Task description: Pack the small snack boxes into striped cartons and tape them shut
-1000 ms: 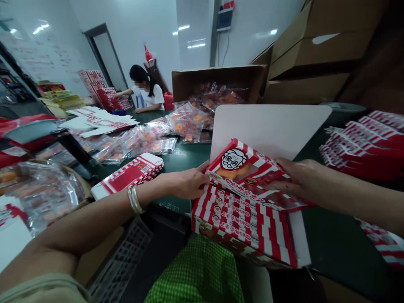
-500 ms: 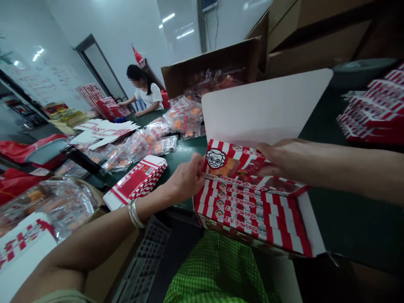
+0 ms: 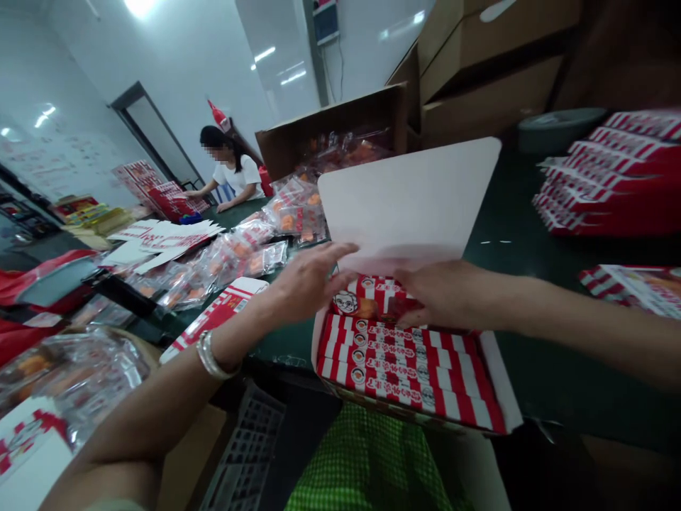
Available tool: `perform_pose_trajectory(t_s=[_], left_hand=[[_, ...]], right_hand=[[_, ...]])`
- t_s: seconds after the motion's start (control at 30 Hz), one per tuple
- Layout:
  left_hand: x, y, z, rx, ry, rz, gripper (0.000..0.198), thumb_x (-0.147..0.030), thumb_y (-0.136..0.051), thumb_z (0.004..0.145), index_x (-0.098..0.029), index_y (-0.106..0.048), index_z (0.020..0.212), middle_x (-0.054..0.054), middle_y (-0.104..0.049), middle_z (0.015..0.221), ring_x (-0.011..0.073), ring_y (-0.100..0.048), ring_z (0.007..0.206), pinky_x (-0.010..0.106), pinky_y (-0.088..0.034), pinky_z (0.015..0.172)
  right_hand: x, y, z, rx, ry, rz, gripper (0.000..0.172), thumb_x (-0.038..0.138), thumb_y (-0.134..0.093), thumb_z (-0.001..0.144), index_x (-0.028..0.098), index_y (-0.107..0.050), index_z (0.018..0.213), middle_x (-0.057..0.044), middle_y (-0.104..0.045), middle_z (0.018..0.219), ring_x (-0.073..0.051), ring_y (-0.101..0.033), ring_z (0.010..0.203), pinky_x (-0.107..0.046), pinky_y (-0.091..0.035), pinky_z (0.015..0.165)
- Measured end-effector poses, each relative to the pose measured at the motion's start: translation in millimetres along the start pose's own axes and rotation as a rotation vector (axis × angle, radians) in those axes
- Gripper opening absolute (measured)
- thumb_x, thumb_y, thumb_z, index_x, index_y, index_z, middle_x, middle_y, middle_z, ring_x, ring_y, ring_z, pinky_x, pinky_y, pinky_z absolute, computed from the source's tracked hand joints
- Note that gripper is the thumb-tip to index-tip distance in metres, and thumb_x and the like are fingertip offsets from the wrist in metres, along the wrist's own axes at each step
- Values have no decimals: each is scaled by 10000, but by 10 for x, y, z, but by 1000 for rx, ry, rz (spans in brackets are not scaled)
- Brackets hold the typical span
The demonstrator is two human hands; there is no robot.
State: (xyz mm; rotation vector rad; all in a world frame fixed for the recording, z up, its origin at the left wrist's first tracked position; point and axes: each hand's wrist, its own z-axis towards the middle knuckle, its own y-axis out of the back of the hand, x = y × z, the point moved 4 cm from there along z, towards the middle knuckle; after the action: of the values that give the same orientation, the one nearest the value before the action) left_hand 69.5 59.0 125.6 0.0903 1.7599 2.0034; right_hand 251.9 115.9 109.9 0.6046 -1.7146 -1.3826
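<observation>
An open white carton (image 3: pixel 409 191) with its lid raised lies on the dark green table (image 3: pixel 558 369) in front of me. Several red-and-white striped boxes (image 3: pixel 409 358) stand packed in rows inside it. My right hand (image 3: pixel 441 291) presses flat on the last striped box (image 3: pixel 367 301), which lies at the back of the carton under the lid. My left hand (image 3: pixel 311 280) hovers just left of that box with its fingers stretched out, touching the lid's lower edge. A silver bangle (image 3: pixel 210 355) is on my left wrist.
A flat stack of striped boxes (image 3: pixel 218 316) lies left of the carton. Clear snack packets (image 3: pixel 239 248) spread toward a brown cardboard box (image 3: pixel 330 131). More striped boxes (image 3: pixel 611 177) pile at right. A person in white (image 3: pixel 228 170) works at the far end.
The striped box held tilted above the carton has gone down into the back row. My right hand followed it down; my left hand let go and opened.
</observation>
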Motion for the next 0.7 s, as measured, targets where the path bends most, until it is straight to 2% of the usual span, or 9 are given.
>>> perform_pose_trajectory(t_s=[0.03, 0.1, 0.13, 0.2, 0.3, 0.4, 0.47, 0.6, 0.7], left_hand=[[-67, -95, -9, 0, -71, 27, 444, -326, -456, 942, -109, -470, 1329, 167, -539, 1356, 265, -479, 1284, 416, -384, 1066], [-121, -386, -44, 141, -165, 62, 497, -310, -448, 956, -95, -369, 1398, 176, -482, 1413, 257, -426, 1336, 411, -337, 1114], [-106, -519, -66, 200, -175, 84, 510, -311, -446, 958, -88, -348, 1406, 181, -487, 1406, 259, -432, 1332, 421, -321, 1126], [-45, -679, -106, 239, -159, 126, 548, -333, -433, 962, -76, -301, 1428, 200, -466, 1422, 280, -411, 1349, 458, -279, 1146], [-28, -696, -141, 290, -164, 150, 680, -430, -441, 946, -58, -214, 1468, 245, -348, 1494, 324, -283, 1421, 494, -224, 1158], [-160, -618, -128, 312, -193, 101, 772, -526, -447, 924, -119, -141, 1505, 214, -231, 1558, 325, -173, 1459, 508, -188, 1165], [-288, -620, -95, 330, -230, 64, 835, -576, -475, 895, -168, -99, 1520, 180, -147, 1588, 326, -112, 1470, 519, -175, 1166], [-470, -739, -3, 437, -276, -2, 924, -665, -468, 855, -143, -103, 1525, 190, -78, 1593, 352, -39, 1470, 554, -165, 1161], [-494, -778, 34, 454, -296, -52, 975, -729, -441, 825, -145, -99, 1528, 194, -89, 1592, 368, -30, 1468, 593, -130, 1156]], right_hand=[[33, -63, -4, 54, -20, -74, 532, 447, -715, 703, 156, -622, 1138, -188, -690, 1048, -372, -647, 930, -480, -490, 774], [87, -211, 1, 135, -41, -171, 494, 488, -646, 764, 134, -612, 1106, -184, -698, 967, -362, -659, 871, -469, -490, 720], [107, -274, 7, 141, -46, -187, 490, 519, -620, 780, 143, -611, 1093, -170, -702, 935, -353, -663, 849, -457, -488, 698], [116, -340, 7, 115, -77, -212, 512, 590, -588, 785, 166, -611, 1073, -155, -704, 905, -356, -662, 831, -454, -479, 670], [52, -230, -86, 86, -106, -207, 510, 611, -580, 785, 185, -615, 1063, -153, -698, 954, -344, -652, 852, -454, -475, 690], [-58, 68, -298, 59, -42, -142, 287, 429, -490, 884, 184, -640, 868, -107, -685, 868, -245, -633, 792, -388, -467, 727], [-145, 219, -438, 88, -6, -31, 253, 303, -437, 897, 189, -622, 768, -62, -660, 783, -180, -600, 709, -323, -460, 690], [-341, 196, -554, 300, -89, 189, 212, 229, -467, 856, 178, -614, 712, -13, -636, 705, -124, -551, 598, -248, -428, 580], [-379, 115, -526, 303, -119, 139, 148, 190, -529, 812, 183, -641, 715, -7, -654, 723, -133, -579, 652, -254, -429, 625]])
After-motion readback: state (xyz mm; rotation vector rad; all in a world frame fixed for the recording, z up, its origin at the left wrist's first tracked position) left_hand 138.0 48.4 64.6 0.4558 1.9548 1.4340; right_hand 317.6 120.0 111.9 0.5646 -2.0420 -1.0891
